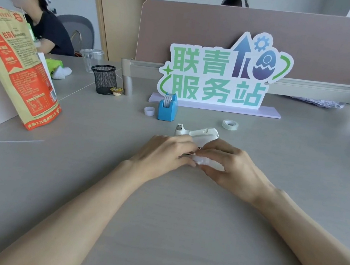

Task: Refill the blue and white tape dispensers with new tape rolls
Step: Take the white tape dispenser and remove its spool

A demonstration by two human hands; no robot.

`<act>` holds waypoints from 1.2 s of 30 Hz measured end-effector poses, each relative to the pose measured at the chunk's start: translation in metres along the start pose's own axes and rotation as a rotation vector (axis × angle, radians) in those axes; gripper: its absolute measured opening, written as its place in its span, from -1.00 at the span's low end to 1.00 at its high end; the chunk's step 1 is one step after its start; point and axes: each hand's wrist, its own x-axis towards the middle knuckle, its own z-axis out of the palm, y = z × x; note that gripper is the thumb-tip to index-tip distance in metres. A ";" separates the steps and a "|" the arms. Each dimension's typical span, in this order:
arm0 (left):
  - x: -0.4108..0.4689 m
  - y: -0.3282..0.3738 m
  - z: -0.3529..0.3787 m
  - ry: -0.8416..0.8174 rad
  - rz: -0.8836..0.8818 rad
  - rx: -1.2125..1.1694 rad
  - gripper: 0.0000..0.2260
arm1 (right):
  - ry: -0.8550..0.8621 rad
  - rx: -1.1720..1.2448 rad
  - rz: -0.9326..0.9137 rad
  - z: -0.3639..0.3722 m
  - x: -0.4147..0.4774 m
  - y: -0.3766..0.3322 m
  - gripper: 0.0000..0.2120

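small pale roll (204, 161) is pinched by left hand (162, 153) and right hand (233, 165); best kept square to the white dispenser (203, 132).

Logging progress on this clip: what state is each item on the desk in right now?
blue dispenser: upright, roll loaded.
white dispenser: on the table behind the hands, roll bay hidden.
loose tape roll: lying flat, apart.
small white ring: standing on end.
whitish piece: held off the table, blurred.
left hand: pinches the whitish piece.
right hand: pinches it too.
mesh cup: upright.
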 end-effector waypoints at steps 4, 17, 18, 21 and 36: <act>0.001 0.000 -0.001 -0.008 -0.001 -0.013 -0.87 | 0.016 0.068 0.038 0.002 0.001 0.006 -0.75; 0.003 0.002 -0.002 0.028 0.114 0.172 -0.87 | 0.027 -0.010 0.103 0.010 0.004 0.007 -0.74; 0.003 0.002 -0.002 0.044 0.125 0.180 -0.88 | 0.037 -0.019 0.103 0.010 0.004 0.006 -0.75; 0.002 0.002 -0.003 0.074 0.137 0.175 -0.93 | 0.065 -0.023 0.111 0.009 0.004 0.004 -0.78; 0.000 0.000 -0.002 0.190 0.056 0.055 -0.80 | 0.166 0.005 0.104 -0.007 0.002 0.005 -0.83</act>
